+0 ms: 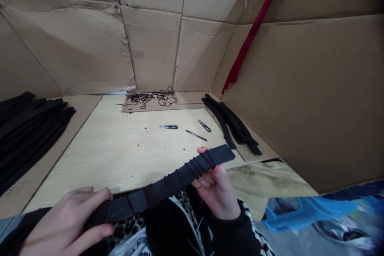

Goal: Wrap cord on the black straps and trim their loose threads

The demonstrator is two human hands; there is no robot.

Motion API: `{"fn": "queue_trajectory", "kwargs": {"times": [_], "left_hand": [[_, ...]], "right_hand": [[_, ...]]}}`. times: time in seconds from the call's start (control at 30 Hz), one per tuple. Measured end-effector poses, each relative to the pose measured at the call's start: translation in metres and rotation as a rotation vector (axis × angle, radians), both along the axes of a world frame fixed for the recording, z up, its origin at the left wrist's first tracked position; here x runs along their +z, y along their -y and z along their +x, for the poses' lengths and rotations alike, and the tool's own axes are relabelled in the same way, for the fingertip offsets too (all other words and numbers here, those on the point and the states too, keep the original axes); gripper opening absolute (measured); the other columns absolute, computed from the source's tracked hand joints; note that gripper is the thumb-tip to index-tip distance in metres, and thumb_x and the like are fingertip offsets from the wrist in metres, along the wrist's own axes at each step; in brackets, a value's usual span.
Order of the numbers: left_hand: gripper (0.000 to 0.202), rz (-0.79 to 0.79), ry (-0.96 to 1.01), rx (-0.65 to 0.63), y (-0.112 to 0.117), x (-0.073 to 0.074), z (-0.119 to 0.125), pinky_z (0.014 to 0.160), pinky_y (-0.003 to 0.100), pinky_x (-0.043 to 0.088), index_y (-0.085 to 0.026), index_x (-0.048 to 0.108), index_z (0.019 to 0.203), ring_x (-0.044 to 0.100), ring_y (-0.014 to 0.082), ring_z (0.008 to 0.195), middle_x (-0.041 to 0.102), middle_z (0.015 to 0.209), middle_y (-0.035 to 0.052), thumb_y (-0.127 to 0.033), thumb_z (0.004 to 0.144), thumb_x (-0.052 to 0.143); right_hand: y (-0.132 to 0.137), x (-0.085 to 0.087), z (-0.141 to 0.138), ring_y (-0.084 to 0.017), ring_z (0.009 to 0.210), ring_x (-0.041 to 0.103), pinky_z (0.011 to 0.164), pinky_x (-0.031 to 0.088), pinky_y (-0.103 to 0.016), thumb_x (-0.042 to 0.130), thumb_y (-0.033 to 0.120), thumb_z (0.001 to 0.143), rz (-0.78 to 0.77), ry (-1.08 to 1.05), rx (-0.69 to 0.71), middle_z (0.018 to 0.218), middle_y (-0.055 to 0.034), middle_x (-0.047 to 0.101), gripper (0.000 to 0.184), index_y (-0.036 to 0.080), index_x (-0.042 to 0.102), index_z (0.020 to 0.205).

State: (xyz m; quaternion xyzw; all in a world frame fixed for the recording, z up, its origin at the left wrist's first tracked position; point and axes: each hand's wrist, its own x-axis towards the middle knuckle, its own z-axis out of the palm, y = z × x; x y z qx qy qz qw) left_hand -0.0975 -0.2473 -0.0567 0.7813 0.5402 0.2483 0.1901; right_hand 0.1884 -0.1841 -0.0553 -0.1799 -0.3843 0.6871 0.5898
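A long black flat strap [172, 183] with dark cord wound round it in several places lies slantwise across my lap. My left hand [70, 220] is wrapped over its lower left part, thumb along the near edge. Near the rounded right end, my right hand [218, 190] grips the strap from beneath, with fingertips showing at both edges. A small hole or mark shows by that end. Beyond it on the table lie a thread snip [169, 127], a second thread snip [204, 125] and a thin pointed metal tool [196, 135].
Black strips are piled at the left [27, 128]; several more strips [237, 124] lie at the right. Tangled dark cord [150, 98] sits at the back. Cardboard walls [156, 44] enclose the table [105, 144]. A red strip [255, 28] hangs right, above a blue plastic bin [312, 212].
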Motion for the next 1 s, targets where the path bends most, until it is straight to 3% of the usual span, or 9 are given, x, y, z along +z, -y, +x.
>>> {"fn": "queue_trajectory", "kwargs": {"times": [0.2, 0.47, 0.73, 0.8, 0.9, 1.0], "left_hand": [[0.035, 0.015, 0.016, 0.020, 0.000, 0.001, 0.007, 0.061, 0.027, 0.040, -0.027, 0.058, 0.080, 0.054, 0.0180, 0.059, 0.057, 0.063, -0.0035, -0.059, 0.086, 0.047], [0.044, 0.061, -0.071, -0.013, -0.006, -0.002, 0.012, 0.061, 0.027, 0.044, -0.026, 0.060, 0.082, 0.058, 0.0178, 0.062, 0.059, 0.066, -0.0017, -0.064, 0.087, 0.040], [0.040, 0.035, -0.073, -0.076, -0.011, 0.000, 0.020, 0.058, 0.025, 0.043, -0.025, 0.057, 0.082, 0.057, 0.0156, 0.058, 0.058, 0.063, -0.0038, -0.063, 0.085, 0.047], [0.043, 0.065, -0.073, -0.112, -0.012, 0.000, 0.023, 0.056, 0.024, 0.043, -0.024, 0.055, 0.081, 0.058, 0.0154, 0.058, 0.059, 0.063, -0.0039, -0.066, 0.085, 0.044], [0.048, 0.125, -0.100, -0.132, -0.014, 0.001, 0.028, 0.054, 0.024, 0.041, -0.024, 0.053, 0.080, 0.057, 0.0157, 0.058, 0.059, 0.062, -0.0038, -0.069, 0.085, 0.038], [0.049, 0.165, -0.123, -0.141, -0.016, 0.002, 0.032, 0.053, 0.024, 0.041, -0.024, 0.050, 0.078, 0.056, 0.0155, 0.055, 0.058, 0.060, -0.0038, -0.070, 0.085, 0.035]], "right_hand": [[-0.001, -0.002, 0.000, -0.006, 0.045, 0.008, 0.046, 0.019, -0.019, 0.073, 0.044, 0.077, -0.031, -0.006, -0.150, 0.052, 0.0107, 0.012, 0.029, 0.030, 0.069, 0.101], [0.005, -0.012, -0.008, -0.006, 0.044, 0.008, 0.046, 0.021, -0.018, 0.076, 0.051, 0.072, -0.086, -0.060, -0.073, 0.048, 0.0106, 0.011, 0.031, 0.038, 0.069, 0.100], [0.014, -0.025, -0.018, -0.006, 0.043, 0.010, 0.046, 0.026, -0.018, 0.075, 0.054, 0.070, -0.100, -0.055, -0.085, 0.048, 0.0112, 0.010, 0.038, 0.036, 0.068, 0.102], [0.016, -0.028, -0.020, -0.006, 0.042, 0.017, 0.046, 0.031, -0.019, 0.077, 0.054, 0.067, -0.103, -0.058, -0.101, 0.046, 0.0103, 0.021, 0.041, 0.034, 0.068, 0.101], [0.021, -0.030, -0.023, -0.009, 0.047, 0.040, 0.050, 0.041, -0.022, 0.081, 0.051, 0.062, -0.141, -0.058, -0.126, 0.055, 0.0045, 0.050, 0.044, 0.032, 0.069, 0.100], [0.028, -0.026, -0.027, -0.010, 0.054, 0.051, 0.053, 0.043, -0.022, 0.084, 0.046, 0.061, -0.152, -0.092, -0.122, 0.064, 0.0026, 0.061, 0.042, 0.033, 0.070, 0.099]]}}
